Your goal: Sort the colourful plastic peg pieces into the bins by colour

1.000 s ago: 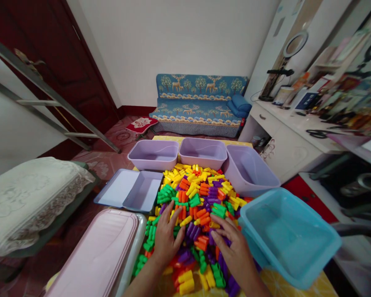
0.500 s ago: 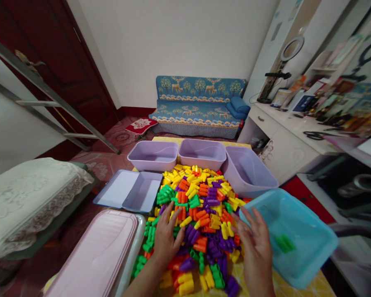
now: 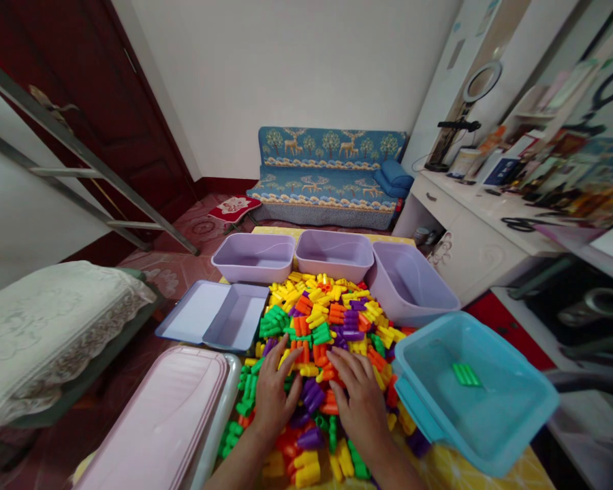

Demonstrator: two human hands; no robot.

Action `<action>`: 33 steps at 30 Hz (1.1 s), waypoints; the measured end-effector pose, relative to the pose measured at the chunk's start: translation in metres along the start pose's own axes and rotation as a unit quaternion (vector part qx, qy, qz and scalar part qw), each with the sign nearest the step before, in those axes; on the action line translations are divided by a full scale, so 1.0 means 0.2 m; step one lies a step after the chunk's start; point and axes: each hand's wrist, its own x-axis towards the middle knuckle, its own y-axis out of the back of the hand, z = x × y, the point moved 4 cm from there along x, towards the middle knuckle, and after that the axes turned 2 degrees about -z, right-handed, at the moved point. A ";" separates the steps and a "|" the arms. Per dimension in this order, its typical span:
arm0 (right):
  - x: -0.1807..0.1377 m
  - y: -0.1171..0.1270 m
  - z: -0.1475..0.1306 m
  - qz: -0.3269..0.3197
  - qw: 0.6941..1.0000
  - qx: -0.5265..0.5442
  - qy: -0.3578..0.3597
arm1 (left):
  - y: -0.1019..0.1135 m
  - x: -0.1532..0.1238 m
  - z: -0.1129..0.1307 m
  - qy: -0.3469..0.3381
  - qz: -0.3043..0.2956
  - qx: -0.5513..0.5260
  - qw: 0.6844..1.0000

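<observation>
both hands lie flat and spread on the heap of coloured blocks [image 3: 327,333] near the table's near edge, the left hand [image 3: 274,398] and right hand [image 3: 360,401] gripping nothing. a green block [image 3: 466,374] lies alone in the blue bin [image 3: 477,391] at the right edge. the bin overhangs that edge, so a careless nudge could tip it off.

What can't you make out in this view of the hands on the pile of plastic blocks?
- Head view: blocks under the left hand and right hand are covered, so any grasp is unclear.
- The pale pink plastic lid is cut off by the bottom edge.
- The light blue plastic bin hides the table behind it.
- Small items on the white desk are blurred.
</observation>
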 end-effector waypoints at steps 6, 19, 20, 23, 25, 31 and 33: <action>0.00 -0.02 -0.04 -0.054 0.998 0.015 -0.039 | 0.01 0.00 0.01 0.013 0.004 -0.021 1.000; -0.02 0.00 0.00 -0.034 0.995 0.063 -0.069 | 0.02 0.01 0.02 0.010 0.012 -0.012 1.000; -0.02 0.02 0.02 -0.011 0.995 0.067 -0.077 | 0.02 0.01 0.01 0.010 0.011 -0.011 1.000; -0.01 0.07 0.11 0.072 0.986 0.087 -0.122 | 0.01 0.00 0.01 0.011 0.010 -0.008 1.000; 0.01 0.09 0.19 0.103 0.976 0.096 -0.166 | 0.01 0.00 0.01 0.012 0.006 -0.007 1.000; 0.09 0.05 0.32 0.035 0.970 0.059 -0.235 | 0.00 0.00 0.00 0.019 0.007 -0.009 1.000; 0.10 0.04 0.30 0.020 0.974 0.036 -0.223 | 0.00 0.00 0.00 0.018 0.010 -0.009 1.000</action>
